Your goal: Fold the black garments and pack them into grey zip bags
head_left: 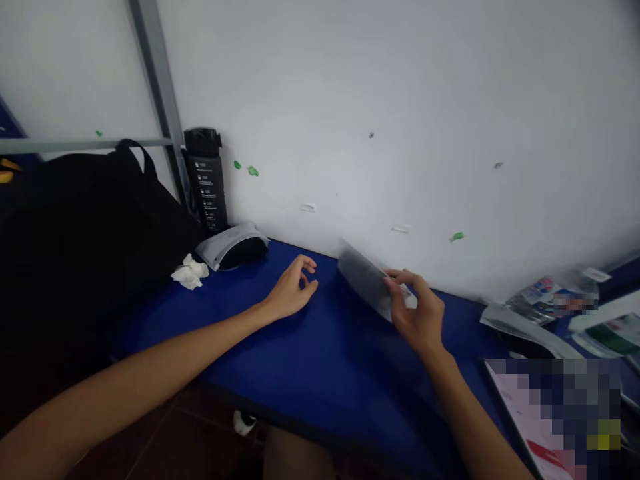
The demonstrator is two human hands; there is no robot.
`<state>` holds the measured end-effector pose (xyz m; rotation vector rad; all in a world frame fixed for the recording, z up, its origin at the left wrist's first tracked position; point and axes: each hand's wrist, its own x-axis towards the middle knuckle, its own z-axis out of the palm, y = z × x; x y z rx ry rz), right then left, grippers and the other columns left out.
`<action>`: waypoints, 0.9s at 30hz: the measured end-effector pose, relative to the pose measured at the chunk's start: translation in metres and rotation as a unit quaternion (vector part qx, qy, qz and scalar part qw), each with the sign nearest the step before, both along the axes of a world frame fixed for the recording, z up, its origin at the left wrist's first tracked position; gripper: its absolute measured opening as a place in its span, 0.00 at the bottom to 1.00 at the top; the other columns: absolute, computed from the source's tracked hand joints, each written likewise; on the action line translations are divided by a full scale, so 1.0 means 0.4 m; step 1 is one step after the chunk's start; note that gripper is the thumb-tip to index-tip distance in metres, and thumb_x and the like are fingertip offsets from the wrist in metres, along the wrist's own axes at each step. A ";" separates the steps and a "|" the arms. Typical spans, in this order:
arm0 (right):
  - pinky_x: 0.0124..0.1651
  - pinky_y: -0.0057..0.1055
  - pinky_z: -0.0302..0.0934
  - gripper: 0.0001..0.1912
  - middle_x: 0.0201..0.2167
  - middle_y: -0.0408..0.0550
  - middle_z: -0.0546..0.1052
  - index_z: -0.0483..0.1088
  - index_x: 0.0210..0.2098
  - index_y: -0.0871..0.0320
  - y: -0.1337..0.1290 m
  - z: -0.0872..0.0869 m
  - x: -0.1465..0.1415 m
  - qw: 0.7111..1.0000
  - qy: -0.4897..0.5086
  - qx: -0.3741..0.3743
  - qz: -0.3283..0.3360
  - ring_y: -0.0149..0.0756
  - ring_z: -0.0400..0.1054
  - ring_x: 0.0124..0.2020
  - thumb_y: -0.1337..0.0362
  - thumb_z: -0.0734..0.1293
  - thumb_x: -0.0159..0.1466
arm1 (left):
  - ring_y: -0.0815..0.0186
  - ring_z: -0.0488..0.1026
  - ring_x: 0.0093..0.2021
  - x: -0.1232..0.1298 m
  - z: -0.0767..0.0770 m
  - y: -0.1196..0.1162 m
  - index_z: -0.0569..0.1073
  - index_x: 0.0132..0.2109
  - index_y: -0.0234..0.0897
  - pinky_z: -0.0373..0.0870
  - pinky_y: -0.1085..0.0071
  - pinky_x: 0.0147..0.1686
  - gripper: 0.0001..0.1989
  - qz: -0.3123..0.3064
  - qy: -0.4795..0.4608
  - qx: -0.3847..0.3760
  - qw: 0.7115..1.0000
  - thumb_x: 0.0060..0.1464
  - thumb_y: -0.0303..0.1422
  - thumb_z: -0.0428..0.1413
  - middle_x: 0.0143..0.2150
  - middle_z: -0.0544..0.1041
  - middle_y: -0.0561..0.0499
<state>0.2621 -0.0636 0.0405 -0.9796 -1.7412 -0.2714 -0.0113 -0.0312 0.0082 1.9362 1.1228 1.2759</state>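
Observation:
My right hand (pixel 419 313) pinches a thin grey translucent plastic pouch (pixel 364 275) by its right end, between thumb and fingers. The pouch is tilted above the blue table (pixel 300 373), near the wall. To its left, my left hand (pixel 291 291) hovers over the table with nothing in it; its fingers are loosely curled and the thumb stands apart from them. A gap separates this hand from the pouch. Whether anything lies inside the pouch I cannot tell.
At the left are a large black bag (pixel 90 233), a dark bottle (pixel 207 183), a frosted zip pouch (pixel 235 243) with something black inside, and a crumpled tissue (pixel 190 272). Plastic packets (pixel 545 297) and another frosted pouch (pixel 525 330) lie right. A white wall (pixel 350 100) bounds the back.

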 end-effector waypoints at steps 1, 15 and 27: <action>0.57 0.47 0.71 0.03 0.46 0.50 0.84 0.70 0.40 0.51 -0.005 -0.003 -0.010 1.000 0.002 -0.015 0.027 0.45 0.79 0.47 0.62 0.67 0.72 | 0.67 0.74 0.39 0.002 0.001 -0.002 0.65 0.56 0.41 0.73 0.69 0.35 0.17 0.000 -0.007 0.004 1.000 0.62 0.32 0.58 0.54 0.73 0.46; 0.62 0.49 0.69 0.06 0.58 0.51 0.78 0.72 0.36 0.51 -0.027 -0.016 -0.076 0.930 -0.086 -0.261 0.244 0.48 0.75 0.59 0.60 0.73 0.68 | 0.55 0.74 0.57 0.010 0.053 -0.061 0.82 0.42 0.43 0.64 0.51 0.64 0.06 -0.079 0.125 0.180 0.972 0.65 0.36 0.61 0.53 0.80 0.47; 0.63 0.49 0.68 0.07 0.63 0.56 0.74 0.70 0.40 0.52 -0.032 -0.030 -0.088 0.914 -0.108 -0.263 0.288 0.49 0.71 0.64 0.69 0.70 0.65 | 0.58 0.74 0.48 0.005 0.040 -0.053 0.84 0.44 0.43 0.64 0.58 0.57 0.07 -0.215 0.182 0.195 0.940 0.60 0.38 0.67 0.44 0.77 0.48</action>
